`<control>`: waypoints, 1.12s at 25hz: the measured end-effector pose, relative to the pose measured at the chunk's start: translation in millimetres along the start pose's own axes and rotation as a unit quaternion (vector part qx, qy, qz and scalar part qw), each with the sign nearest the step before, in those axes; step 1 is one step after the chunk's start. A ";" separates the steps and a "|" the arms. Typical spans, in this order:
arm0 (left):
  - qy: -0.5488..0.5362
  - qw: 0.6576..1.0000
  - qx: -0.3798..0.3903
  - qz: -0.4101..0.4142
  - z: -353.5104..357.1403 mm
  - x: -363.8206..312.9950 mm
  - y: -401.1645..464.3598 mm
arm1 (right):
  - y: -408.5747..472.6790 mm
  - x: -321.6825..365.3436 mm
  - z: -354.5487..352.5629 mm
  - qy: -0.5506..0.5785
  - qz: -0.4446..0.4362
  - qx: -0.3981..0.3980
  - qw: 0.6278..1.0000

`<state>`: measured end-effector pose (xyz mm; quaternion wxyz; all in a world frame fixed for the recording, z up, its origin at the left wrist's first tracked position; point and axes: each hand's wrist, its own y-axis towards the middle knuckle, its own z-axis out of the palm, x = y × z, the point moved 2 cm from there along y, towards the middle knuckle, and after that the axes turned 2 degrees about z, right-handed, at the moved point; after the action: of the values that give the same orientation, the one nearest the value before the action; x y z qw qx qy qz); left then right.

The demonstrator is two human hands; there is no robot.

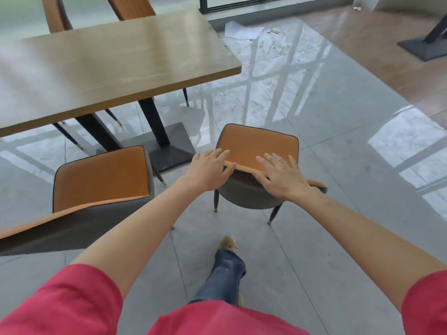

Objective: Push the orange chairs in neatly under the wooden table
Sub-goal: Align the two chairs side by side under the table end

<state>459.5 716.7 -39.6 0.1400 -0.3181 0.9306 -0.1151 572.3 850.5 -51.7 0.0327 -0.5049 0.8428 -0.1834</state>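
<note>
**Both hands on the back of the right-hand orange chair**

The grey tiled floor (326,112) fills most of what you see, glossy and streaked with window reflections, with a brown wood-look strip running along its far right. On it, at upper left, stands the wooden surface (108,64), carried on dark legs that end in a black base plate (169,151).

Beyond the far edge of that surface, two orange chairs (96,13) show only their backrests. On your side are two more. The left orange chair (101,177) stands near the surface's near edge, its seat still outside it, its backrest reaching the left edge of the view. The right orange chair (257,151) stands well clear of the surface's corner, out on the open tiles just right of the base plate, its seat facing away from you.

Your arms reach forward out of red sleeves (60,303). Your left hand (208,170) rests on the left end of that chair's backrest top, fingers laid forward over the orange edge and the thumb against it. Your right hand (283,175) lies on the right part of the same edge, fingers spread and nearly straight. Neither grip is curled closed round the backrest.

Below, one blue-jeaned leg (225,279) and a tan shoe (228,243) step forward behind the chair.
</note>
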 end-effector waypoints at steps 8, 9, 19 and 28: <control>-0.027 0.985 0.139 -0.096 19.2 4.9 100.4 | 73.9 -85.1 22.6 0.116 0.155 0.155 0.969; -0.033 0.980 0.155 -0.120 20.5 8.7 107.7 | 81.1 -95.4 30.1 0.120 0.169 0.177 0.962; 0.008 0.921 0.216 -0.323 39.1 16.1 134.5 | 103.0 -159.5 78.5 0.305 0.272 0.295 0.864; 0.060 0.902 0.230 -0.361 48.4 8.3 137.6 | 98.8 -177.5 88.5 0.462 0.377 0.306 0.742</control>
<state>392.3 811.5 -128.1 0.1026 -0.5835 0.7062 -0.3877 597.2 1021.0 -191.0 -0.1412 0.0382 0.7749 -0.6149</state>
